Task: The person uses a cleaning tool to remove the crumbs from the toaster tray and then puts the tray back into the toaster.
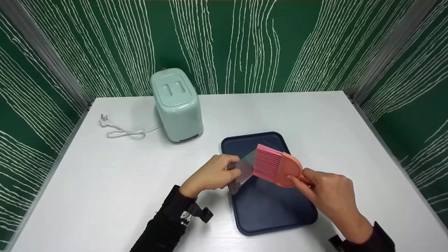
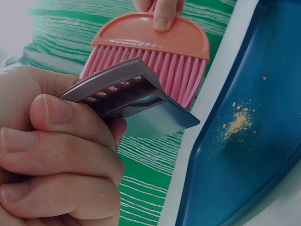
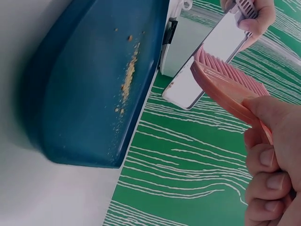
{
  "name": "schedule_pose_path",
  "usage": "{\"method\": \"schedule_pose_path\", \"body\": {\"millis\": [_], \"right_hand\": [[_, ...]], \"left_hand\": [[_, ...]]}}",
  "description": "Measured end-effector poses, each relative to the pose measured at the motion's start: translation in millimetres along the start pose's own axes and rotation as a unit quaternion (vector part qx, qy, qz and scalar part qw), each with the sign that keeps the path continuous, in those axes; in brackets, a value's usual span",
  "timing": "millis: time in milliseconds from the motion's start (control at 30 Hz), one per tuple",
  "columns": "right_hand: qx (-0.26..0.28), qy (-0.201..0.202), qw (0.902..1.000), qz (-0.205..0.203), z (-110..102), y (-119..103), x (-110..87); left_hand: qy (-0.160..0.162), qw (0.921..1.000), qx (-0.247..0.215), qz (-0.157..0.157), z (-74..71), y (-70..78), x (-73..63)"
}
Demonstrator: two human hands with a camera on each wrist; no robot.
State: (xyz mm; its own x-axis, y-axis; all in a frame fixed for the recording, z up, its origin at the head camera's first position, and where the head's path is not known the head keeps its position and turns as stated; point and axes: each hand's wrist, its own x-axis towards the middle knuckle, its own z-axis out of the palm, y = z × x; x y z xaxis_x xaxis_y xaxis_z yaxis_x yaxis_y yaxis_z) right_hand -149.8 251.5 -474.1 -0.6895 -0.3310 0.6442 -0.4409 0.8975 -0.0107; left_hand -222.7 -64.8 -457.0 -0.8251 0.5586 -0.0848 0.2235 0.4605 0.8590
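My left hand [image 1: 213,173] grips the grey slotted handle of a scraper with a flat metal blade [image 1: 247,164], held above the dark blue tray [image 1: 273,213]. In my right hand [image 1: 332,192] is a wide brush [image 1: 288,168] with an orange body and pink bristles, held by its handle with the thumb against the body. The bristles [image 3: 228,70] lie against the blade in the right wrist view. Pale yellow crumbs [image 2: 239,122] form a small pile on the tray, with a few darker bits around it.
A mint-green toaster [image 1: 177,105] with a lid on top stands at the back left. Its white cord [image 1: 131,132] lies bundled beside it, ending in a plug [image 1: 104,120]. Green walls [image 1: 224,45] with white lines surround the white table [image 1: 105,196].
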Motion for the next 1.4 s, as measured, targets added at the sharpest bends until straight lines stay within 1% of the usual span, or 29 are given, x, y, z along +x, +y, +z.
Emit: {"method": "schedule_pose_path", "body": {"millis": [133, 367, 567, 833, 1067, 1267, 1400], "right_hand": [[-0.005, -0.007, 0.9999, 0.007, 1, 3, -1.0], [-0.013, -0.021, 0.9994, 0.025, 3, 8, -2.9], [-0.027, -0.008, 0.9993, 0.026, 6, 12, -4.7], [-0.032, -0.013, 0.9987, 0.038, 6, 15, -6.4], [-0.044, -0.002, 0.9983, 0.039, 5, 20, -8.0], [-0.035, 0.007, 0.9983, 0.046, 0, 21, -5.6], [-0.028, 0.016, 0.9986, 0.043, 1, 20, -3.5]], "left_hand": [[0.001, 0.9999, 0.009, 0.006, 0.2, -0.4, 0.4], [-0.006, 0.9998, 0.014, 0.009, 0.2, 0.8, -0.6], [-0.008, 0.9996, 0.023, 0.016, -0.3, 2.1, -2.0], [-0.006, 0.9991, 0.035, 0.024, 0.0, 2.2, -2.0], [-0.008, 0.9988, 0.041, 0.026, 0.1, 0.7, -2.2], [-0.006, 0.9988, 0.043, 0.021, 0.2, -1.1, -1.0], [-0.007, 0.9988, 0.043, 0.022, 0.4, -1.2, -1.1]]}}
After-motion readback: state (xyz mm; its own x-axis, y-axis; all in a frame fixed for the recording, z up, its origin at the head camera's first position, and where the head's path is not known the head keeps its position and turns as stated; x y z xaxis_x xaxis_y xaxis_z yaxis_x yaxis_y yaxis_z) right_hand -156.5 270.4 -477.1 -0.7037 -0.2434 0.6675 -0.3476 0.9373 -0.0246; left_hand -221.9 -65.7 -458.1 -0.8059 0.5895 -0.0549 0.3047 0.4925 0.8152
